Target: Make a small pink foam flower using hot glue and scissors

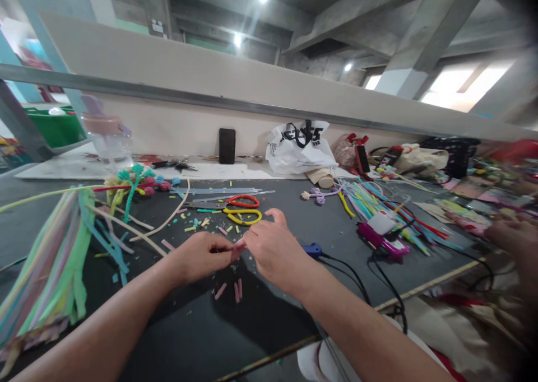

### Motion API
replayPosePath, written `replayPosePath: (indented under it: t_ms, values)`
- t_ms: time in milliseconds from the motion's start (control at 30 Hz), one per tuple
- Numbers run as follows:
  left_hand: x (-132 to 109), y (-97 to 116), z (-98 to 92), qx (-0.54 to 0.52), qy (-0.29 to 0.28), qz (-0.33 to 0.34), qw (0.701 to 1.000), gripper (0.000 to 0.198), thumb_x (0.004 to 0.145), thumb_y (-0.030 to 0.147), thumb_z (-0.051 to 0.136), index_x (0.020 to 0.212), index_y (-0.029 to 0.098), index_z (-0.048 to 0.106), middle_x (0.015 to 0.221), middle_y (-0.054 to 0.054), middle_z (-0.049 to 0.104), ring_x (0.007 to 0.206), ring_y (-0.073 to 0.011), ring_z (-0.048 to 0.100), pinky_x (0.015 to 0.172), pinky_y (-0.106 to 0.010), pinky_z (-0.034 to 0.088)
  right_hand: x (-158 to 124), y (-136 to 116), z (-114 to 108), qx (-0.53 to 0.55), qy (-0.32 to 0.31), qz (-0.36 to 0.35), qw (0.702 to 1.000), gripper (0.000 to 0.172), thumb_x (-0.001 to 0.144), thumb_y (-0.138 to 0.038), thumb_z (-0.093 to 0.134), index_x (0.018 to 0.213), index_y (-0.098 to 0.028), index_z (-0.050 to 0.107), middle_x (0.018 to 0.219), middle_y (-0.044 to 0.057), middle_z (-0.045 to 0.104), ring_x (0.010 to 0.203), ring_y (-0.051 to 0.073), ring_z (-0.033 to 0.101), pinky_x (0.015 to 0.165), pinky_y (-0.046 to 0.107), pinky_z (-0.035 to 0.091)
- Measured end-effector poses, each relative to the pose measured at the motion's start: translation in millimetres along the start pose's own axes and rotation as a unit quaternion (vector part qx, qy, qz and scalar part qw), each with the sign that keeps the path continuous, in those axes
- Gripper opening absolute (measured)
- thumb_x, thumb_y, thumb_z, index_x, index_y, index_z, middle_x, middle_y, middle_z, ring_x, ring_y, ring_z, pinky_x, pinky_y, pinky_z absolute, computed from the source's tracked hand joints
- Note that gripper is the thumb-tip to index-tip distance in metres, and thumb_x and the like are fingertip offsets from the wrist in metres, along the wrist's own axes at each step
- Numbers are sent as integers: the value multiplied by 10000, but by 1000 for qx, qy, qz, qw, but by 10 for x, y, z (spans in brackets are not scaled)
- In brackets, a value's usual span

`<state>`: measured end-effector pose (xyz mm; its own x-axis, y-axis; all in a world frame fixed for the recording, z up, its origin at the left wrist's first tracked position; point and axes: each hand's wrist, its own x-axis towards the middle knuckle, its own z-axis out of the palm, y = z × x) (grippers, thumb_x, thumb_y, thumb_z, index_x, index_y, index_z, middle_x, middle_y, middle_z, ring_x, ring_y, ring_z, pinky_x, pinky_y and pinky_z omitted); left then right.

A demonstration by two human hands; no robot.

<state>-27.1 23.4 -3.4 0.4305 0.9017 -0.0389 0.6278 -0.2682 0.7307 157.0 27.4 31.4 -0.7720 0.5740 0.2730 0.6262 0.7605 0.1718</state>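
Observation:
My left hand and my right hand meet over the dark table, both closed at the fingertips on a short pink piece of pipe cleaner. Below them lie several similar pink pieces. Just beyond my fingers rest scissors with yellow and red handles, among small coloured clippings. A blue tool with a black cord lies beside my right hand, partly hidden by it.
A bundle of pastel pipe cleaners lies at left, near finished-looking fuzzy flowers. More stems and a magenta corded device are at right. Behind stand a bottle, a phone and a white bag. Another person's hand is far right.

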Motion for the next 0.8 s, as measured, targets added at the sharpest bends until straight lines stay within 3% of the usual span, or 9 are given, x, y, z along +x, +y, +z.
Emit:
replayPosePath:
  t_ms: [233, 400, 500, 667, 800]
  values:
    - [7, 40, 12, -17, 9, -20, 1000, 383, 768, 439, 424, 501, 165, 442, 554, 45, 227, 521, -91, 232, 456, -220, 167, -11, -12, -18, 12, 3, 2, 1000, 182, 722, -27, 436, 741, -138, 579, 733, 63, 624, 726, 182, 534, 917, 446, 188]
    - [4, 68, -33, -34, 41, -37, 998, 362, 751, 429, 445, 552, 152, 566, 552, 38, 288, 545, -101, 284, 469, -209, 206, 4, 56, 33, 106, 27, 36, 993, 162, 786, -54, 467, 829, -159, 584, 816, 46, 642, 815, 180, 558, 901, 424, 253]
    - [-14, 89, -63, -54, 72, -53, 994, 375, 743, 458, 464, 582, 154, 613, 538, 38, 322, 539, -104, 297, 472, -210, 221, 34, 106, 35, 233, 60, 105, 965, 145, 818, -99, 494, 917, -160, 582, 883, 47, 650, 836, 159, 575, 809, 330, 372]
    - [-22, 93, -67, -70, 97, -45, 992, 394, 748, 492, 470, 585, 163, 611, 508, 42, 345, 514, -106, 317, 473, -222, 229, 57, 87, 83, 456, 39, 161, 875, 274, 793, -122, 532, 1063, -152, 566, 964, 62, 660, 835, 131, 617, 751, 250, 471]
    - [-12, 88, -44, -67, 73, -21, 995, 390, 770, 467, 454, 535, 164, 526, 534, 44, 341, 527, -106, 333, 500, -228, 248, 51, 51, 182, 478, 60, 169, 860, 250, 750, -122, 567, 994, -160, 605, 894, 41, 660, 765, 124, 608, 730, 252, 479]
